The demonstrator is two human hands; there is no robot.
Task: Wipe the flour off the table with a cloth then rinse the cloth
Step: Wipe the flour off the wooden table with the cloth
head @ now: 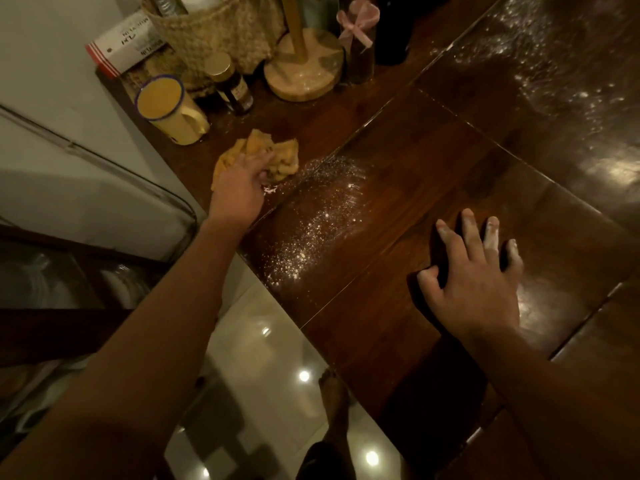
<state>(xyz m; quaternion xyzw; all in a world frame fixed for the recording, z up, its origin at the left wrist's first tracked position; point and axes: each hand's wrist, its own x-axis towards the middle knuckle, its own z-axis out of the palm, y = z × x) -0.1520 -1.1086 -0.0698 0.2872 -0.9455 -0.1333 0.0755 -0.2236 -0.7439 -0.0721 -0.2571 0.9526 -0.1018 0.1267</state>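
A crumpled yellow cloth (280, 157) lies on the dark wooden table (398, 174) near its left edge. My left hand (242, 188) is on the cloth, with its fingers curled into the fabric. A streak of white flour (318, 220) runs over the wood just right of the cloth, down to the table's near edge. More flour (554, 64) is scattered at the far right. My right hand (478, 271) lies flat on the table with its fingers spread and flour on the fingertips.
Behind the cloth stand a yellow enamel mug (173, 112), a gold-lidded jar (232, 84), a woven basket (221, 32), a round wooden stand (304, 67) and a bottle with a pink bow (360, 39). A glossy tiled floor (270, 358) lies below the table's edge.
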